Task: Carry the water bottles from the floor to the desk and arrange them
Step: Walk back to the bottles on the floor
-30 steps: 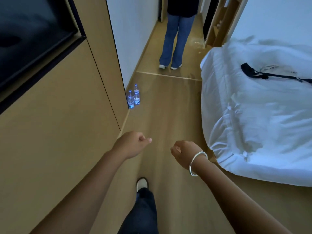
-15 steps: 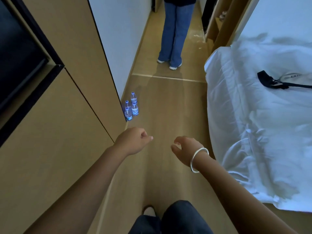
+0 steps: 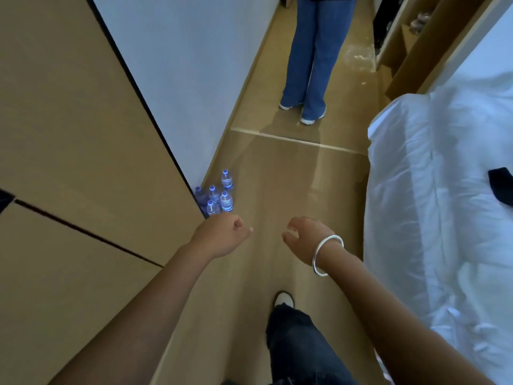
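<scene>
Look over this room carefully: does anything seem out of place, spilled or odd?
Yes. A cluster of water bottles stands upright on the floor at the corner of the wooden wall panel, an odd spot for drinks. Nothing looks spilled. Both hands, left and right, hold nothing.

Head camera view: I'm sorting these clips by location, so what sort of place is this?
Most likely a hotel room or bedroom. A bed with white bedding fills the right side, wood wall panels line the left, and a narrow wood floor leads toward an entry corridor. Water bottles stand on it.
</scene>
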`<state>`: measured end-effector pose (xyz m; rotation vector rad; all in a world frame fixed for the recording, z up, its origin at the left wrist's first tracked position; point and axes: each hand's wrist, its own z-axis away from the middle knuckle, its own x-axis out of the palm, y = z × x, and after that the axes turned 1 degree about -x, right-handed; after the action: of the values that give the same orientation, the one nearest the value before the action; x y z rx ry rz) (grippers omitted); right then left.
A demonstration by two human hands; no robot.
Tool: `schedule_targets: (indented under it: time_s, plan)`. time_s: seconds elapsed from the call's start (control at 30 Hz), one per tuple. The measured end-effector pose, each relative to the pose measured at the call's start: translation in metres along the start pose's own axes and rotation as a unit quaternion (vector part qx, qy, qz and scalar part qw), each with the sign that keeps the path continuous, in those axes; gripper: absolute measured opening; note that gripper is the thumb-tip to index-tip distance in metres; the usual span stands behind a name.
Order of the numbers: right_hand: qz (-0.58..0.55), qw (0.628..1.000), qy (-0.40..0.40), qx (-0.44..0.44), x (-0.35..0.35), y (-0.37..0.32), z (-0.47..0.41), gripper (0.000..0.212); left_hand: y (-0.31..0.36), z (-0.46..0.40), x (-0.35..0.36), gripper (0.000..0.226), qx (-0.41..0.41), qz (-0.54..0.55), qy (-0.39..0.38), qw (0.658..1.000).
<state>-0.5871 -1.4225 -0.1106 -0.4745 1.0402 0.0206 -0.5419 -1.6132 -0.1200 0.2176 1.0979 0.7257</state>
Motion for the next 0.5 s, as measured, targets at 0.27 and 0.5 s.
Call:
schedule_targets:
  time_s: [0.27, 0.5]
  plan:
    - [0.021, 0.998, -0.046, -0.024, -0.060, 0.025, -0.127, 0.033, 0.038, -0.104, -0.021, 0.024, -0.099, 0.057, 0.015, 0.993]
    - [0.048, 0.994, -0.081, -0.059, -0.077, 0.021, -0.212, 0.032, 0.036, -0.171, -0.036, 0.025, -0.115, 0.046, 0.013, 0.992]
